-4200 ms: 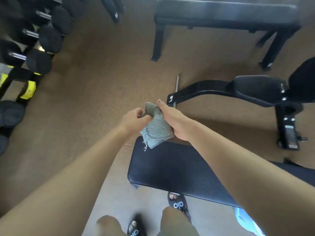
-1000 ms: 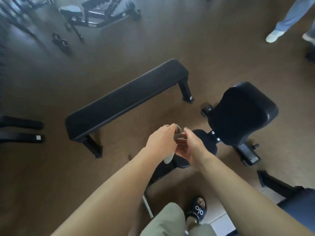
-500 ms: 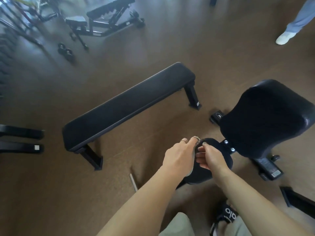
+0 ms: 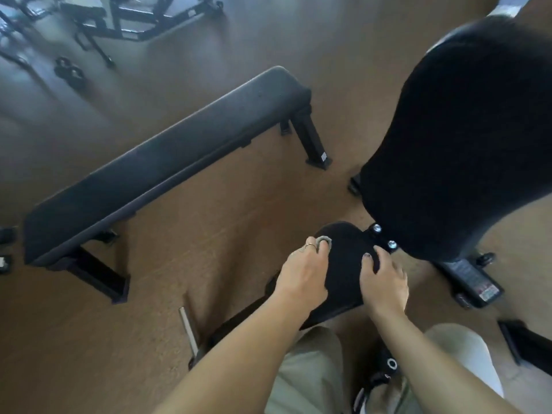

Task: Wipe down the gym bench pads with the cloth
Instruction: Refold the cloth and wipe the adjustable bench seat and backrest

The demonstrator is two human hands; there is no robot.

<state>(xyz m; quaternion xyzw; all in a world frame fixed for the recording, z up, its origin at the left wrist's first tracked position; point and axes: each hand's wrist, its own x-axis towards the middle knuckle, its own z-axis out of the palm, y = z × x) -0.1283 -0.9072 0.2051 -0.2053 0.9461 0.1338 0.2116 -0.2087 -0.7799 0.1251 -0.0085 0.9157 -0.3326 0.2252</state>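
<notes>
Where visible, greyish cloth (image 4: 324, 241), seemingly bunched.

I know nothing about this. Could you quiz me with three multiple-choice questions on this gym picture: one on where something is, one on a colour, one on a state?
1. Where is the long flat black padded bench?
A. left of the small seat pad
B. under the hands
C. right of the backrest

2. What colour is the small rounded seat pad?
A. red
B. black
C. white

3. What is the left hand doing?
A. hanging free
B. gripping a dumbbell
C. holding a bunched grey mesh cloth at the pad

Answers: 1 A, it stands left of the pad. 2 B, dark like the large black backrest pad. 3 C, cloth shows at its fingertips.
</notes>
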